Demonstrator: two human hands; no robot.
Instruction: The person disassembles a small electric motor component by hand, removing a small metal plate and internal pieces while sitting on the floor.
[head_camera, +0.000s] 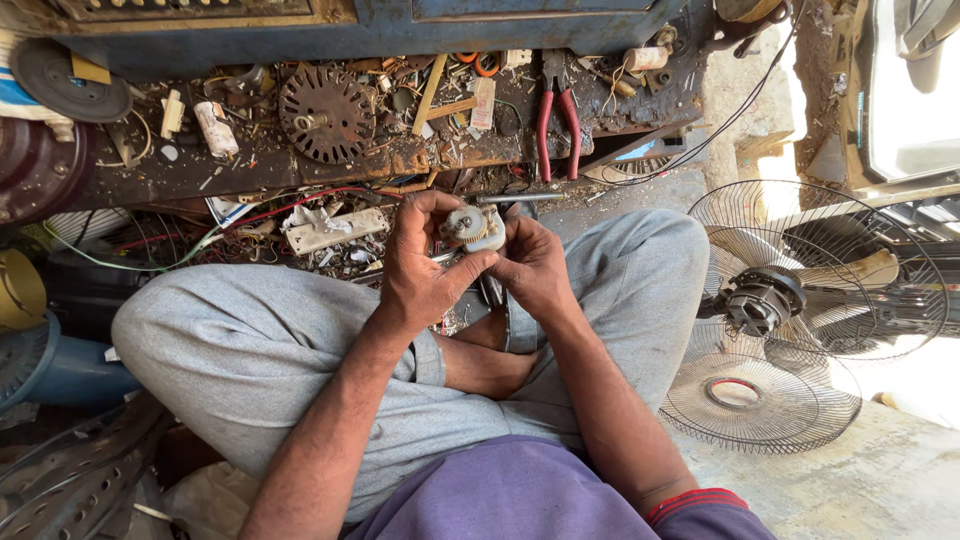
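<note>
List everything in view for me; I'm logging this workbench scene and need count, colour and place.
gearbox: one, white-grey, held between both hands at centre
pliers: one, red handles, on the bench, upper centre
slotted disc: one, rusty brown, on the bench, upper left
grinding disc: one, black, far upper left
white strip: one, white, below the bench edge, left of the hands
fan: one, black hub with cream blades, on the floor at right
fan guards: two, wire grey, around and below the fan
trousers: one pair, grey, legs crossed
left hand: gripping the gearbox
right hand: gripping the gearbox
</note>
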